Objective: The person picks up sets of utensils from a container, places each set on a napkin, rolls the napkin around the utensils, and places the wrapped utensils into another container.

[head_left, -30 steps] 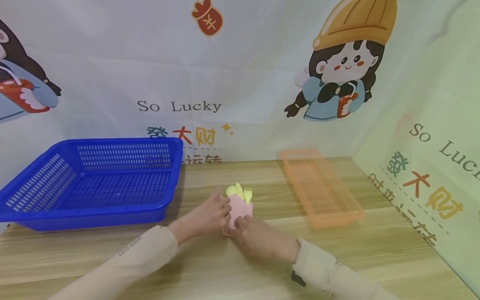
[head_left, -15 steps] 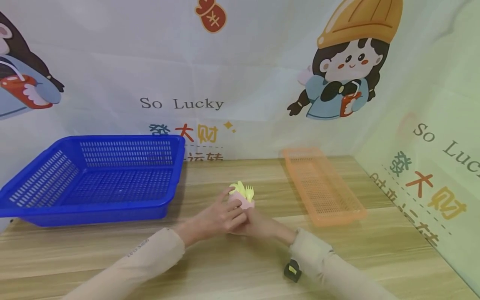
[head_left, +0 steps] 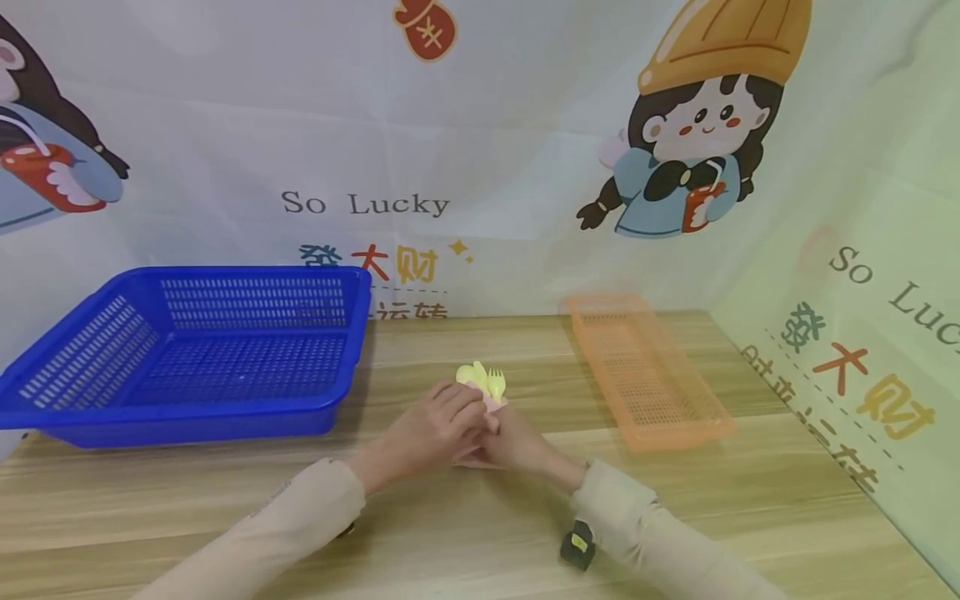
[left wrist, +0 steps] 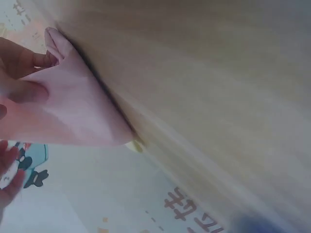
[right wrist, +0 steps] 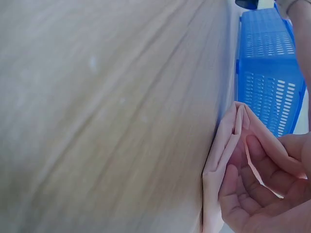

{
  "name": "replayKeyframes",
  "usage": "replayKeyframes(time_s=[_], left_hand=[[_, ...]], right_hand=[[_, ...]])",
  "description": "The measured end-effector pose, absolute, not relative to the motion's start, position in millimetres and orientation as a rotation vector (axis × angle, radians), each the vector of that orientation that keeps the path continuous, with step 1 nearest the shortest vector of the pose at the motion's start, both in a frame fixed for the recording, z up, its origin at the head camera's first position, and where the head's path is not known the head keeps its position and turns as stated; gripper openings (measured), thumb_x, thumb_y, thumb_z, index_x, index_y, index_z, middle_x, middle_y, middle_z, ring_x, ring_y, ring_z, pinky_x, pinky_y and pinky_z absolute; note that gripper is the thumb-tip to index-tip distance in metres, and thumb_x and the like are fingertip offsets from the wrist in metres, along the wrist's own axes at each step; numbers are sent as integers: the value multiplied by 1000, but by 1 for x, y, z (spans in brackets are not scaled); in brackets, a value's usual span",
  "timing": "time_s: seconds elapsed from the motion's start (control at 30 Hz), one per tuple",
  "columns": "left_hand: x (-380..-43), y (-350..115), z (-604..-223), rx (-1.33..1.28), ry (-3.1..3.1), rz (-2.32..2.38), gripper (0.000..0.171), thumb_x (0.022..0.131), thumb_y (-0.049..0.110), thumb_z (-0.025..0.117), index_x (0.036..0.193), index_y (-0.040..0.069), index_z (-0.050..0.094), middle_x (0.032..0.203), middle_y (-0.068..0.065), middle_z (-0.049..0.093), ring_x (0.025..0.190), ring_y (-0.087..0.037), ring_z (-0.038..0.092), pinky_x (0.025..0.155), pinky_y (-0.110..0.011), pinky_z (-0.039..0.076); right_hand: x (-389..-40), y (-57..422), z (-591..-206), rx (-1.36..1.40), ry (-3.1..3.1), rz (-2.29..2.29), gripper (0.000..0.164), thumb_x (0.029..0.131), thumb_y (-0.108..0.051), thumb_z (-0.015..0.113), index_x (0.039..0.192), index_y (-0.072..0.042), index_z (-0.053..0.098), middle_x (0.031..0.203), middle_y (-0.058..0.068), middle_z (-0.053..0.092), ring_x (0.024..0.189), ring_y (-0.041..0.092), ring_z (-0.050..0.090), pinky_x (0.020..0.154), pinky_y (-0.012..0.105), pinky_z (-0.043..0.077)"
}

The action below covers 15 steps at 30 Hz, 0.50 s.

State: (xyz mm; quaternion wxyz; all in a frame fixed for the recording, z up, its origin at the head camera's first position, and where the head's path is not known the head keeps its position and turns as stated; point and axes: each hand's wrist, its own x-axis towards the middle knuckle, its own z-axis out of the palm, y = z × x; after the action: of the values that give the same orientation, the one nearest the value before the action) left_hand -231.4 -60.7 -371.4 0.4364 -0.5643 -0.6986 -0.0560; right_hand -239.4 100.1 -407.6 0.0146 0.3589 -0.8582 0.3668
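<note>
In the head view, a pink napkin (left wrist: 77, 107) stands out between the two hands near the table's middle. A yellow spoon (head_left: 466, 374), knife (head_left: 481, 374) and fork (head_left: 497, 384) poke out of its far end, their lower parts hidden inside. My left hand (head_left: 441, 427) bends its fingers over the napkin's left and front, holding it. My right hand (head_left: 519, 442) grips it from the right. Folded layers and fingers pinching the pink edge appear in the right wrist view. Most of the napkin's front is covered by the hands in the head view.
A large blue basket (head_left: 341, 404) sits on the wooden table (head_left: 420, 533) to the left. Farther right lies a long orange basket (head_left: 678, 437). Printed cloth (head_left: 510, 167) hangs behind the table and along its right side.
My left hand has come across from the napkin's left edge to its front. The right hand has shifted up along its right side. The spoon, half covered half a second ago, shows again.
</note>
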Motion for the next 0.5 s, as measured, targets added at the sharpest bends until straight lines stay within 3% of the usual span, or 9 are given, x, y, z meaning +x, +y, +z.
replayKeyframes(time_s=[0.07,0.2,0.33,0.5], left_hand=[[-229,-66,-374,-1359,-1857,-193,26,67,16,73,82,3,56,84,-7,59,80,-20,57,74,-29,49],[-218,-73,-381,-1355,-2148,-181,16,74,17,69,75,3,60,79,-6,62,75,-18,59,70,-28,50],[-210,-73,-383,-1441,-2365,-69,15,76,15,66,84,2,63,89,-9,64,82,-20,61,77,-30,49],[-200,-69,-383,-1472,-2539,124,26,83,19,58,102,1,62,110,-13,61,103,-26,56,88,-39,45]], right_hand=[[-223,98,-388,866,-2797,1406,35,80,-8,62,111,7,52,99,16,61,85,20,58,75,27,50],[-218,101,-384,473,-2878,1640,24,83,-7,55,101,8,53,85,13,60,70,13,54,59,21,48],[-217,107,-383,322,-2890,1683,20,84,-7,53,95,9,53,78,11,58,63,12,51,53,21,46],[-213,112,-377,255,-2910,1629,21,81,-5,54,96,10,55,77,11,58,64,14,52,55,23,48]])
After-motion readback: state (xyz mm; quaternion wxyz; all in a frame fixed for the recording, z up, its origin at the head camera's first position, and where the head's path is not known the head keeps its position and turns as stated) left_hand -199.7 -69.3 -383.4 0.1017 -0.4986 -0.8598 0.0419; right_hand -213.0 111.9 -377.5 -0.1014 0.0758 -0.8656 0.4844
